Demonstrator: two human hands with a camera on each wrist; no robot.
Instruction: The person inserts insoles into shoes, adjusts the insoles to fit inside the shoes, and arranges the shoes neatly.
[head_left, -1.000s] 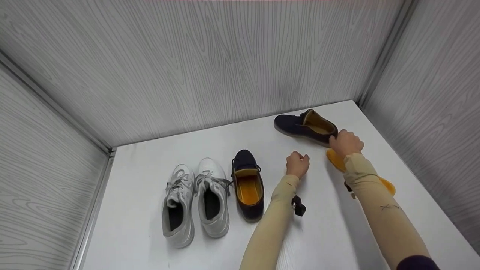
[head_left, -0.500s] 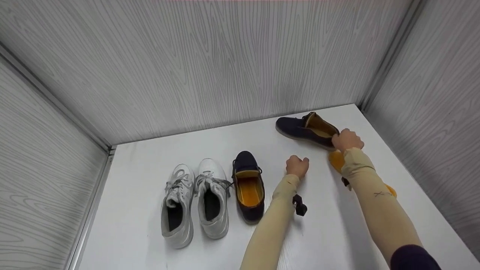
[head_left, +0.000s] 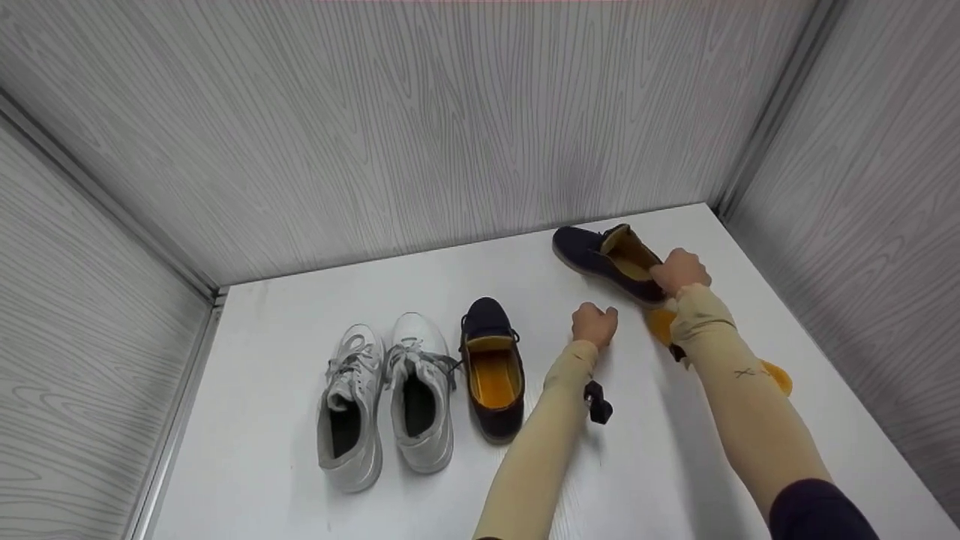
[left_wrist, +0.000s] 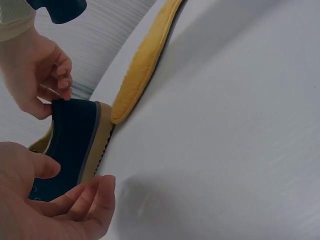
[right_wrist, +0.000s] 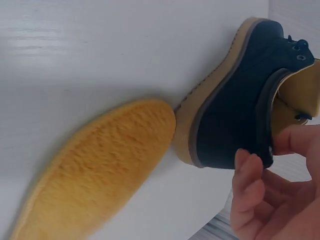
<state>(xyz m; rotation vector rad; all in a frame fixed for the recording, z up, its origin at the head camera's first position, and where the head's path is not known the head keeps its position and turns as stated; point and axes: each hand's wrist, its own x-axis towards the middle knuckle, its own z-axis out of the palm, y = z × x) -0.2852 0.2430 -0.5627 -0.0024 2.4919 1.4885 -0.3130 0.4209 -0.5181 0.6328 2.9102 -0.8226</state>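
Note:
My right hand (head_left: pixel 684 270) pinches the heel collar of a navy moccasin (head_left: pixel 581 246), thumb inside and fingers outside, as the right wrist view shows. The shoe stands on the white surface near the back wall, its toe pointing left. A fuzzy yellow insole (right_wrist: pixel 110 165) lies with its end against or just beside the shoe's heel; my right forearm hides its middle in the head view. My left hand (head_left: pixel 594 324) hovers in front of the shoe, fingers loosely curled and holding nothing, thumb apart from the fingertips in the left wrist view.
The matching navy moccasin (head_left: pixel 489 322), with an orange insole inside, stands left of my left arm, toe to the back. Beside it stand two white sneakers (head_left: pixel 349 420) with grey laces. Grey wood-grain walls (head_left: pixel 450 135) enclose the white surface (head_left: pixel 277 337) at the back and sides.
My right hand has drawn the held moccasin's heel slightly left and toward me, turning the shoe a little. The left hand stays almost where it was.

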